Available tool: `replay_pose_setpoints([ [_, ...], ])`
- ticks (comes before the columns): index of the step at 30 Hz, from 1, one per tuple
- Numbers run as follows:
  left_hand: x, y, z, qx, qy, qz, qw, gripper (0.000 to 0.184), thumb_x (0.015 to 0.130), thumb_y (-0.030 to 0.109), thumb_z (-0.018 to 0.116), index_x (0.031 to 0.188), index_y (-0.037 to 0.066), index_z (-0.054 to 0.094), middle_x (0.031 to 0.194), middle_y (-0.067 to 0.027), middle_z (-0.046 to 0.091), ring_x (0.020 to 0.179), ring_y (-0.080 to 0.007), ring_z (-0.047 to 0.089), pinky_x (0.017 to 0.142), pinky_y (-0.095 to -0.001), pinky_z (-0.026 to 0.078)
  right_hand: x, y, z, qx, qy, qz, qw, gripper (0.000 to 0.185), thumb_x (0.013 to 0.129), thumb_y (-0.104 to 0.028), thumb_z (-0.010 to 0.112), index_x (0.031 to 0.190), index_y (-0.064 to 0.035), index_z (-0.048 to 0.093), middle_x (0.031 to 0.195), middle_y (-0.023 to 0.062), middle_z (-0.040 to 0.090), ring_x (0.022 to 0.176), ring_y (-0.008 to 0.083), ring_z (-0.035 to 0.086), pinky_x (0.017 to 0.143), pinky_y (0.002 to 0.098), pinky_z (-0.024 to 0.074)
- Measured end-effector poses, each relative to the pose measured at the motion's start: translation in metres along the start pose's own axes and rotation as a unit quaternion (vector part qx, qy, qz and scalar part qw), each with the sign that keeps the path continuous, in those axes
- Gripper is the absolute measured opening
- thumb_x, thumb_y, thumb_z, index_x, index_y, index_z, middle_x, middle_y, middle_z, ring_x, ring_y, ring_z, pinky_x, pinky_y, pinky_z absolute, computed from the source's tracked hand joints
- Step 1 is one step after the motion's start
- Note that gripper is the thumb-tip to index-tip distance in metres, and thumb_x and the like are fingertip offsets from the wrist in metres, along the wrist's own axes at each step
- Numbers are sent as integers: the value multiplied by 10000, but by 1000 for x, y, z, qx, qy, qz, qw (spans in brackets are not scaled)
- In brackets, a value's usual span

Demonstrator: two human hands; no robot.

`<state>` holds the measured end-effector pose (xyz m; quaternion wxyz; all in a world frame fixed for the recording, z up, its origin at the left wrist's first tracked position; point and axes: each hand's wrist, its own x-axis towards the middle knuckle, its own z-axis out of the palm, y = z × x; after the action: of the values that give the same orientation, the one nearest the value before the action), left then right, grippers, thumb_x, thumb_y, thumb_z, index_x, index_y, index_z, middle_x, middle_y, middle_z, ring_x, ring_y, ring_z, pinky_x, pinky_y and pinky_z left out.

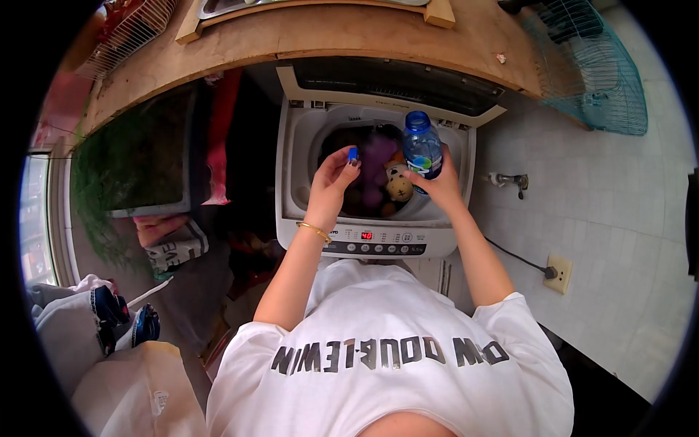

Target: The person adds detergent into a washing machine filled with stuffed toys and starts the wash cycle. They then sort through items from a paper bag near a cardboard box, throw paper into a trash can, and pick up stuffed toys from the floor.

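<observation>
My left hand [336, 182] is closed, pinching a small blue bottle cap [353, 154] between thumb and fingertips over the left part of the washer tub. In my right hand [440, 182] is a clear blue plastic bottle [419, 146] with a label, held upright over the tub's right side. The bottle's neck is blue; I cannot make out its mouth clearly. Below both hands the top-loading washing machine [291, 197] has its lid [393, 81] raised. Inside lie a purple soft item [375, 164] and a pale plush toy with a face [399, 186], among dark contents.
A wooden counter [240, 54] runs behind the lid. At the right are a teal wire basket [615, 87], a wall tap [510, 180] and a plug in a socket [558, 275]. Clothes [65, 320] hang at the lower left. The machine's display [367, 235] reads 40.
</observation>
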<state>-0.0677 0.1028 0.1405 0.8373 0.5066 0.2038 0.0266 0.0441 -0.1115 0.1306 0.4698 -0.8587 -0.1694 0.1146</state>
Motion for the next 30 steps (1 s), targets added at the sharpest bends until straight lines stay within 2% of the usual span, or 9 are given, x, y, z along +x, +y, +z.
replay_pose_setpoints([
  [2,1,2,3,-8,1,-5,1000,479,919,263,596,1284,-18,464,1202,-75,539,1119,-164,527,993,-302,418,-3,-7,-2,8,0,-7,1000,783,627,-303,830,1239,-45,417,1110,175,595,1047,319,584,877,402,457],
  [5,3,2,10,-18,8,-10,1000,487,910,290,610,1266,-14,477,1171,-64,551,1096,-147,532,973,-298,428,-6,14,9,-76,-28,11,997,789,622,-290,832,1247,-46,416,1115,172,593,1052,323,581,887,403,453],
  [9,9,5,16,-20,29,-4,999,475,903,310,620,1237,-4,495,1138,-43,561,1072,-124,532,949,-286,431,-19,-10,7,1,-39,40,998,798,624,-273,829,1271,-59,413,1211,182,548,1120,319,545,913,402,444],
  [13,8,16,26,-4,25,3,1000,463,906,322,614,1219,1,504,1125,-32,563,1065,-116,528,933,-277,428,-27,-13,12,26,-38,17,999,887,623,-250,828,1357,-79,361,1279,187,510,1191,339,498,980,394,405],
  [19,5,25,33,36,40,26,998,470,915,360,589,1207,-1,507,1128,-52,562,1073,-133,533,943,-278,423,-35,-8,13,15,-3,-13,1000,887,612,-233,830,1352,-80,365,1296,182,493,1197,358,480,986,403,399],
  [22,0,26,33,19,38,14,999,510,939,422,519,1210,-9,487,1172,-99,565,1131,-171,524,968,-302,418,-39,-10,8,16,6,-20,1000,867,614,-228,826,1338,-74,376,1295,183,494,1188,362,484,985,407,398],
  [25,-9,30,36,23,-14,24,999,557,959,476,432,1216,-17,464,1217,-144,558,1191,-210,499,1007,-334,400,-41,-6,5,12,7,-16,1000,836,606,-221,829,1307,-69,400,1299,186,490,1177,370,487,979,415,403],
  [28,-18,31,43,81,-29,43,995,578,970,497,373,1213,-21,452,1235,-171,551,1212,-223,482,1038,-343,374,-44,-3,5,-43,54,-72,995,762,584,-201,843,1218,-47,450,1124,173,572,1058,335,563,889,399,449],
  [30,-21,33,47,100,-37,57,993,584,971,495,369,1228,-24,443,1242,-170,545,1213,-221,479,1050,-334,358,-47,-7,2,-52,50,-69,995,754,583,-182,838,1218,-51,452,1131,176,565,1066,349,550,894,404,445],
])
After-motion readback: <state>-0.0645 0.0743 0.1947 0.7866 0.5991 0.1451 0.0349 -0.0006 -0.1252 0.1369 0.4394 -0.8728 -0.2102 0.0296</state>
